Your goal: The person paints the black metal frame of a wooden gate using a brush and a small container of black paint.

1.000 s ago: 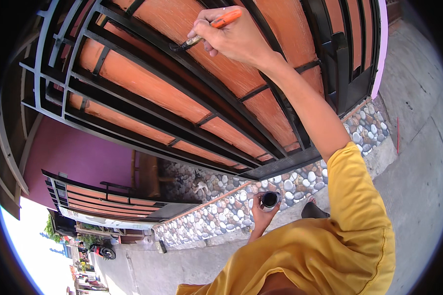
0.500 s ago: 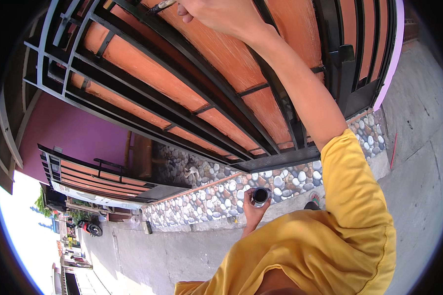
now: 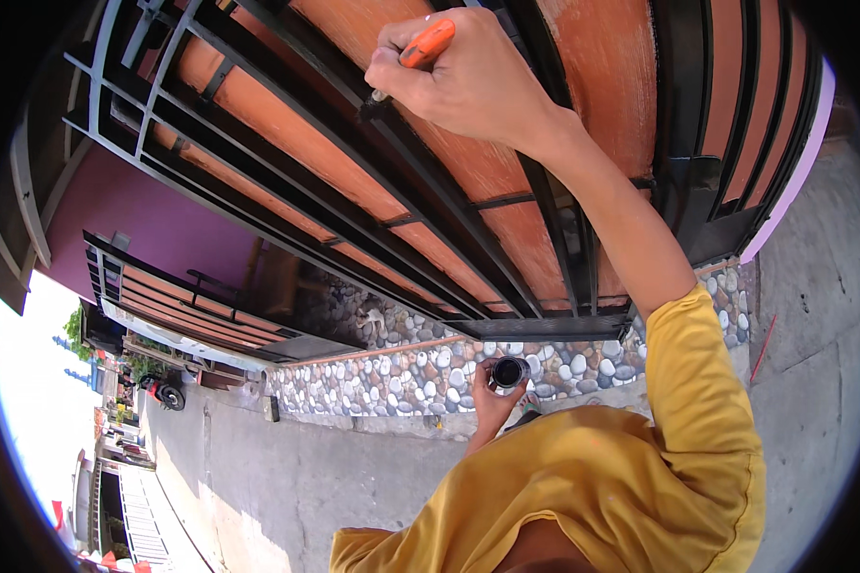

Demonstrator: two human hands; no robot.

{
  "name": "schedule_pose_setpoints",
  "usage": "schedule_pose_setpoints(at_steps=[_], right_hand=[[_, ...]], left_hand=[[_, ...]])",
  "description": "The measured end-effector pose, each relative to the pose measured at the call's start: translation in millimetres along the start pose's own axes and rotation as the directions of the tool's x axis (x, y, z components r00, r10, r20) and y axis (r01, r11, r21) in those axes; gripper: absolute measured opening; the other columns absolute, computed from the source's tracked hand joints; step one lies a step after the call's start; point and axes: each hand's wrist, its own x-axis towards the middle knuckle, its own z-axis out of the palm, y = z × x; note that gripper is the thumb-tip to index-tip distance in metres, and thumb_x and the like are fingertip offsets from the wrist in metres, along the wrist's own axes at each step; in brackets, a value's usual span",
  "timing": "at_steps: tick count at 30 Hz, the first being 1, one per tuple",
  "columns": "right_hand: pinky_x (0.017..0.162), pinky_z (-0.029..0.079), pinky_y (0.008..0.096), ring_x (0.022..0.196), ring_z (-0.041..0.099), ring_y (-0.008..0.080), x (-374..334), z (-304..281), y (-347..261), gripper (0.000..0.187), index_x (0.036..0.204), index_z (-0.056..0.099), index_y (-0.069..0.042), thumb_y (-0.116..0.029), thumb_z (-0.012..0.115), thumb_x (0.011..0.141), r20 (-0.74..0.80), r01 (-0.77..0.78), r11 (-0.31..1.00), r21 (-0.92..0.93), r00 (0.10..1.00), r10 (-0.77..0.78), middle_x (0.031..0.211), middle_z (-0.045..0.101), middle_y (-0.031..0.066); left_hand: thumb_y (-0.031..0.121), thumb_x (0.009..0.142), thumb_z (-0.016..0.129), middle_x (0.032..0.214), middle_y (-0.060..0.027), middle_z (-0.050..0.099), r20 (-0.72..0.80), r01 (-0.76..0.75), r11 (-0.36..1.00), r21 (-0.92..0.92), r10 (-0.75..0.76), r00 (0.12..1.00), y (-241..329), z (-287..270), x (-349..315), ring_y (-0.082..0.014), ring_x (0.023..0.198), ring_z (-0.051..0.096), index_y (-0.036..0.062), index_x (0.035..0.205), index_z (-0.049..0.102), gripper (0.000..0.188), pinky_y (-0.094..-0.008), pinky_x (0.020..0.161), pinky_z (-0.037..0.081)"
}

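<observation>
My right hand is raised and closed round a paintbrush with an orange handle. The brush's dark bristles are at a black bar of the metal gate, which has wood-toned orange panels between its bars. Low in front of me, my left hand grips a small round can with dark paint inside. The can is tilted little, its mouth facing up. My left fingers wrap its side, partly hidden beneath it.
A pebble-patterned strip runs along the gate's foot, beside grey concrete paving. A second barred gate section stands to the left before a purple wall. A motorbike is parked farther off. A thin red stick lies at right.
My right hand has come down and slightly right with the brush, whose orange handle now shows. The view has shifted a little; my left hand still holds the can.
</observation>
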Motion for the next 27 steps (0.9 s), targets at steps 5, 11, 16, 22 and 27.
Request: schedule_pose_setpoints(at_steps=[5, 11, 16, 22, 27], right_hand=[[0.048, 0.041, 0.0262, 0.053, 0.056, 0.0095, 54.3, -9.7, 1.4, 0.026, 0.075, 0.060, 0.002, -0.013, 0.060, 0.096, -0.242, 0.401, 0.914, 0.064, 0.895, -0.375, 0.058, 0.057, 0.0056], [0.046, 0.035, 0.0312, 0.043, 0.043, 0.0188, 21.1, 15.0, 0.3, 0.021, 0.066, 0.063, -0.003, -0.015, 0.066, 0.083, -0.322, 0.138, 0.972, 0.189, 0.944, -0.071, 0.049, 0.051, 0.0082], [0.047, 0.036, 0.0318, 0.044, 0.042, 0.0169, 6.8, -3.8, 4.2, 0.027, 0.062, 0.063, -0.001, -0.018, 0.067, 0.084, -0.160, -0.106, 0.964, 0.245, 0.976, 0.148, 0.049, 0.050, 0.0082], [0.051, 0.045, 0.0263, 0.052, 0.056, 0.0121, 30.8, 2.8, -2.1, 0.027, 0.083, 0.071, 0.000, -0.023, 0.062, 0.095, -0.300, 0.084, 0.951, 0.298, 0.954, 0.010, 0.057, 0.059, 0.0064], [0.056, 0.053, 0.0222, 0.059, 0.065, 0.0094, 5.0, -11.1, -11.9, 0.032, 0.093, 0.072, 0.001, -0.026, 0.058, 0.100, 0.063, -0.317, 0.900, 0.300, 0.948, 0.313, 0.064, 0.065, 0.0048]], left_hand=[[0.003, 0.069, 0.086, 0.111, -0.0116, 0.060, 0.021, 0.001, 1.000, 0.014, -0.001, 1.000, 4.3, -4.0, 16.6, -0.0186, 0.105, 0.063, 0.0005, 0.119, 0.045, 0.064, -0.0322, 0.093, 0.053], [0.003, 0.070, 0.086, 0.111, -0.0118, 0.061, 0.032, -0.008, 0.999, 0.036, 0.006, 0.999, -3.2, -9.1, 32.5, -0.0179, 0.103, 0.063, -0.0003, 0.116, 0.047, 0.061, -0.0312, 0.091, 0.054], [0.002, 0.069, 0.086, 0.111, -0.0113, 0.060, 0.027, -0.033, 0.998, 0.044, 0.032, 0.999, 0.0, -2.6, 33.5, -0.0172, 0.103, 0.063, 0.0002, 0.116, 0.047, 0.061, -0.0314, 0.092, 0.054], [0.003, 0.069, 0.086, 0.111, -0.0108, 0.060, 0.014, -0.011, 1.000, 0.018, 0.010, 1.000, 5.1, 6.9, 22.6, -0.0176, 0.104, 0.063, 0.0013, 0.117, 0.047, 0.061, -0.0324, 0.091, 0.055], [0.004, 0.069, 0.086, 0.111, -0.0099, 0.060, -0.022, 0.001, 1.000, 0.021, 0.000, 1.000, -0.3, 5.9, 10.4, -0.0178, 0.104, 0.063, 0.0027, 0.117, 0.047, 0.062, -0.0320, 0.092, 0.054]])
